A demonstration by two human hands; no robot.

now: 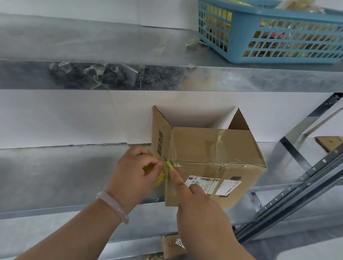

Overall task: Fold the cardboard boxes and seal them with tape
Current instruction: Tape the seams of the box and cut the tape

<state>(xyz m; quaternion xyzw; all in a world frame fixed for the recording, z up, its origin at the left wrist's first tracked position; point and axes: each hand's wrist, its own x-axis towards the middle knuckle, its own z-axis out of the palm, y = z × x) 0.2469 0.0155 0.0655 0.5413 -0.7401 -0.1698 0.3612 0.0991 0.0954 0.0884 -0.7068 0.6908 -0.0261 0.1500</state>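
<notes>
Taping the box along its left corner.

The box point(218, 149) sits on the shelf point(52, 168), far flaps standing open toward the wall. My left hand point(137, 169) grips the tape roll point(156, 177) at the corner. My right hand point(200, 205) holds nothing, its forefinger pressing the tape point(168, 195) onto the near face. Next, I judge: cut it cleanly, then rub it down.

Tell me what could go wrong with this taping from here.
1. The right hand presses a fingertip right beside the green piece of the tape roll that the left hand grips. If that piece is a cutter, it might nick the finger.
2. Wrinkled old tape on the cardboard box may stop new tape lying flat.
</notes>
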